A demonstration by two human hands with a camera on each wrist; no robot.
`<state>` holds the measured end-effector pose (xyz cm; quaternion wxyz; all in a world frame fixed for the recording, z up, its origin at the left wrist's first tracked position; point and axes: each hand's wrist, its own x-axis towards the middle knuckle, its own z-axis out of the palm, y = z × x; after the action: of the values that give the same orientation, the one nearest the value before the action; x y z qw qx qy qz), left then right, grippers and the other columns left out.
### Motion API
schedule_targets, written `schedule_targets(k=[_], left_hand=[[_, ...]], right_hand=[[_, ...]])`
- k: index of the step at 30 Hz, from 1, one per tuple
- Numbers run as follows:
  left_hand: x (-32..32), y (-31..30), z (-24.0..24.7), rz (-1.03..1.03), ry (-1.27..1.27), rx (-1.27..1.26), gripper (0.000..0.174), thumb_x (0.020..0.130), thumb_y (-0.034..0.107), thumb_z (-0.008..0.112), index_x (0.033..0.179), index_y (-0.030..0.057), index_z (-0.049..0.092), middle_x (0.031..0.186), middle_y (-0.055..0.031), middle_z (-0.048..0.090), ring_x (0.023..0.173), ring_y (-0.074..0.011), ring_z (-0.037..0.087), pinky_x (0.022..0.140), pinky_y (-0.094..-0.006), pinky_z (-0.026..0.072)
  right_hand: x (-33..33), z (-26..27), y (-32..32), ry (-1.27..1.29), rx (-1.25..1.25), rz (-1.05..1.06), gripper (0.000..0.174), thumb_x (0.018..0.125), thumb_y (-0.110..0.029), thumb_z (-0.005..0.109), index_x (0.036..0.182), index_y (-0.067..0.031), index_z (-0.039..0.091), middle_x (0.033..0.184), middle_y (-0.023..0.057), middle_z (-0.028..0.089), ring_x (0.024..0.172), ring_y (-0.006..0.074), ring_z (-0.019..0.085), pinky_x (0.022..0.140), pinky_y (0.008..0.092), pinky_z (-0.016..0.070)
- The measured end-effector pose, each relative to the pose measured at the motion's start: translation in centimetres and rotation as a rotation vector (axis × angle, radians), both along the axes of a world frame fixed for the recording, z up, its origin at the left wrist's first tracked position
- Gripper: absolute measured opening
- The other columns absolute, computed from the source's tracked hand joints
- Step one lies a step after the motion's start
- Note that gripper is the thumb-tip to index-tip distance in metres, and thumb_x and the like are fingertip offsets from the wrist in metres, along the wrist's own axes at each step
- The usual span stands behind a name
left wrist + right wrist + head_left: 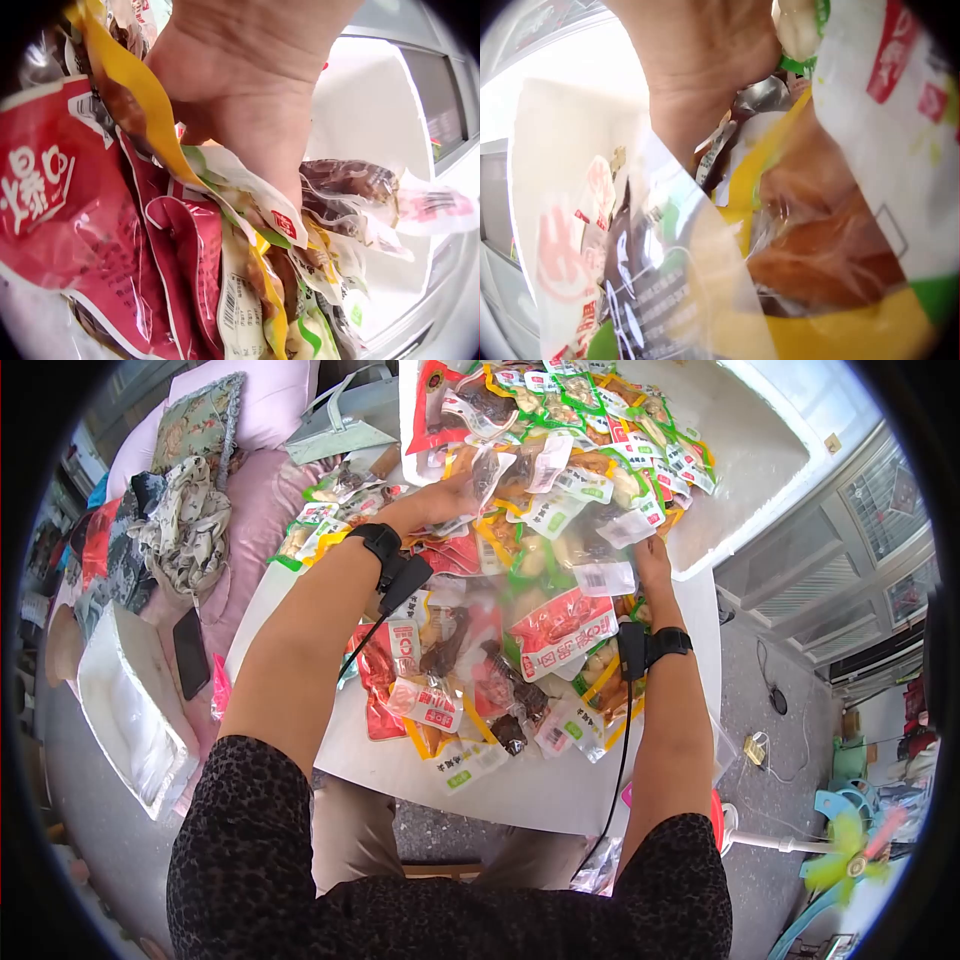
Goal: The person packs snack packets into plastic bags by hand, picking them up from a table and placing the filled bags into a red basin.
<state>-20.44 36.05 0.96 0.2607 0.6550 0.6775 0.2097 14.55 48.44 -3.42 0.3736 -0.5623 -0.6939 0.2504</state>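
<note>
Food packets (563, 632) lie between and around both hands, in a loose heap reaching from the white table (560, 800) into the white box (750, 490). Left hand (440, 508): set among the packets on its side, fingertips covered; whether it pinches or merely presses cannot be told. Right hand (652, 560): at the opposite side of the heap, fingers largely covered; grip likewise undetermined.

Principal risk, in my judgement: packets slipping from the middle or underside of the heap, since they are slick, loosely layered and face different ways. A dark-filled packet (352, 184) juts out beyond the left hand and could catch or drop. The near side of the box could snag protruding corners. Squeezing harder might crease the films or push inner packets upward. Packets towards the front of the table could be dragged by a forearm or by the cable (621, 760) hanging from the right wrist.

Not verifiable: the fingertips, the underside of the heap and the near rim of the box, all covered by packets. The upper end of the box is cut off in the head view. In the right wrist view, a yellow-edged packet (817, 232) fills much of the foreground; several labels are blurred or folded and cannot be read.
</note>
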Motion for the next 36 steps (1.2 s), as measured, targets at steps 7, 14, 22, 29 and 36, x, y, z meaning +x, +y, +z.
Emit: schedule_targets(k=[7, 14, 22, 29, 36], left_hand=[[2.9, -2.9, 0.7, -0.214, -0.126, 0.168, 0.063, 0.074, 0.052, 0.047, 0.111, 0.0012, 0.039, 0.099, -0.0206, 0.051, 0.09, -0.029, 0.05, 0.077, -0.0339, 0.0381], [4.7, -6.3, 2.1, -0.246, -0.193, -0.079, 0.07, 0.069, 0.047, 0.054, 0.119, 0.0031, 0.031, 0.108, -0.0172, 0.047, 0.1, -0.0254, 0.045, 0.083, -0.0321, 0.0352], [0.9, -8.5, 3.7, -0.493, -0.022, -0.125, 0.067, 0.062, 0.027, 0.059, 0.117, 0.001, 0.032, 0.106, -0.0163, 0.048, 0.096, -0.0239, 0.047, 0.082, -0.0308, 0.0362], [-12.4, -12.7, 2.6, 0.168, 0.136, 0.133, 0.059, 0.063, 0.019, 0.055, 0.117, 0.0019, 0.037, 0.111, -0.0171, 0.046, 0.099, -0.0253, 0.047, 0.084, -0.0308, 0.0365], [-16.5, -16.8, -4.0, 0.26, 0.423, 0.083, 0.046, 0.067, 0.01, 0.045, 0.113, 0.0054, 0.043, 0.1, -0.0168, 0.053, 0.088, -0.0296, 0.053, 0.074, -0.036, 0.0419]], right_hand=[[-1.5, 1.1, -5.3, 0.169, -0.04, 0.121, 0.05, 0.073, -0.035, 0.053, 0.107, 0.001, 0.044, 0.088, 0.0091, 0.053, 0.08, 0.0164, 0.048, 0.074, 0.0261, 0.0377], [0.5, -1.1, -5.2, 0.0, -0.099, 0.253, 0.048, 0.073, -0.028, 0.057, 0.111, -0.0003, 0.042, 0.106, 0.009, 0.051, 0.091, 0.0182, 0.049, 0.075, 0.0285, 0.04], [3.5, 0.2, -6.0, -0.59, 0.055, 0.391, 0.047, 0.064, -0.029, 0.064, 0.104, -0.0099, 0.049, 0.101, 0.0093, 0.053, 0.095, 0.0217, 0.049, 0.08, 0.0312, 0.0387], [3.3, 3.4, -9.6, -0.579, -0.011, 0.205, 0.028, 0.069, -0.025, 0.058, 0.084, -0.0017, 0.055, 0.088, 0.0169, 0.057, 0.081, 0.0295, 0.055, 0.066, 0.0354, 0.0432], [6.0, 1.1, -9.5, -0.678, -0.033, -0.003, 0.028, 0.07, -0.022, 0.052, 0.084, 0.0018, 0.052, 0.082, 0.021, 0.056, 0.08, 0.0339, 0.053, 0.067, 0.0376, 0.0416]])
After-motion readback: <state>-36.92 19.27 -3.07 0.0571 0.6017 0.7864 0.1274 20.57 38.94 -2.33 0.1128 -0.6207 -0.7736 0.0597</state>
